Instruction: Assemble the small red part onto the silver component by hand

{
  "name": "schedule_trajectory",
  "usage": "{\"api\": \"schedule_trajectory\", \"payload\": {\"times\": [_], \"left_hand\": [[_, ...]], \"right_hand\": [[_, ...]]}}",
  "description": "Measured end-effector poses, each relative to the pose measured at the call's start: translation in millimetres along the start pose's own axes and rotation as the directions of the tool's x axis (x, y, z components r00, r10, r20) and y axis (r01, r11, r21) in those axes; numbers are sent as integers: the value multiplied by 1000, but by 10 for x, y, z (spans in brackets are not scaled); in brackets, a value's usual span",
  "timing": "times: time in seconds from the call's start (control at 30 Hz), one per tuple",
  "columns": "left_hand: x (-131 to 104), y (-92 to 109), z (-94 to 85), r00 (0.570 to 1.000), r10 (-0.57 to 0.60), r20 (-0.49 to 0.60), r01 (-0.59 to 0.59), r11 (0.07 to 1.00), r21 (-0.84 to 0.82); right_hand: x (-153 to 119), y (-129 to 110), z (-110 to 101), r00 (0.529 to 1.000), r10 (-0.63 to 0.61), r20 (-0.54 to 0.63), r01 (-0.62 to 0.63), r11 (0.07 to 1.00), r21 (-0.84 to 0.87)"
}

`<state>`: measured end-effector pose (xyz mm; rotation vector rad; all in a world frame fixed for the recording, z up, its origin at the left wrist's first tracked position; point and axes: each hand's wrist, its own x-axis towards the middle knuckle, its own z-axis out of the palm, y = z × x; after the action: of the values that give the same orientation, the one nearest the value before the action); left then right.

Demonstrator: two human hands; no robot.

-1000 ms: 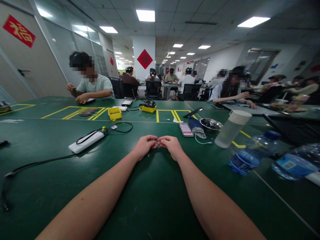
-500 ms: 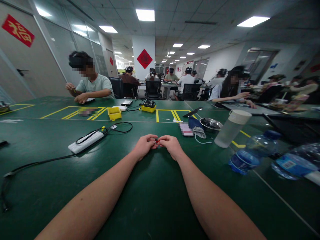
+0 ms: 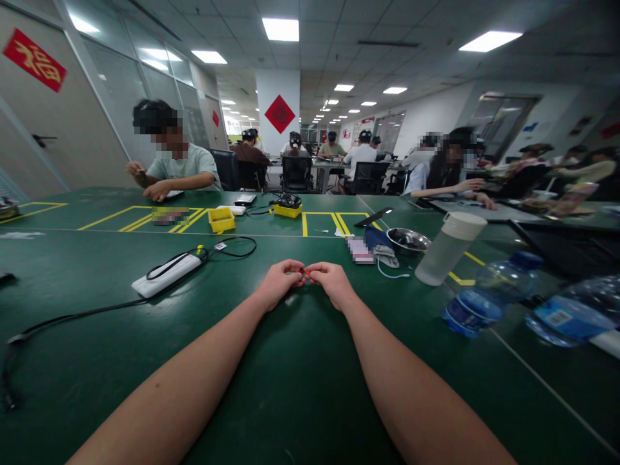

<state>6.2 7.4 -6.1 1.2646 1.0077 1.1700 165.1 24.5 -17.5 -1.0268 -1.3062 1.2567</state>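
Over the middle of the green table (image 3: 310,368), my left hand (image 3: 281,283) and my right hand (image 3: 331,283) meet at the fingertips. Both hands pinch a tiny red and dark object (image 3: 305,274) between them. Fingers cover most of it, and it is too small to make out. My left hand is closed on its left side, my right hand on its right side, where some orange-red shows.
A white power bank (image 3: 169,274) with a black cable lies at left. Yellow boxes (image 3: 221,220) stand farther back. To the right are a metal bowl (image 3: 408,240), a frosted bottle (image 3: 450,248) and water bottles (image 3: 489,294). People sit across the table.
Both hands stay in nearly the same place. The small object between the fingertips has shifted slightly, with a little more orange-red showing.
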Motion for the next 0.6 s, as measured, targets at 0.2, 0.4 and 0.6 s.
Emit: {"api": "schedule_trajectory", "payload": {"times": [0.2,0.4,0.6], "left_hand": [[-21,17,1,999,23,27,-24,998,63],[7,-17,-6,999,-9,35,9,1000,6],[33,-48,-3,1000,7,0,-7,995,96]], "right_hand": [[-17,-13,2,1000,9,3,-9,1000,19],[-20,-16,8,1000,-21,12,21,1000,-14],[-15,-6,-6,998,-54,17,55,997,-60]]}}
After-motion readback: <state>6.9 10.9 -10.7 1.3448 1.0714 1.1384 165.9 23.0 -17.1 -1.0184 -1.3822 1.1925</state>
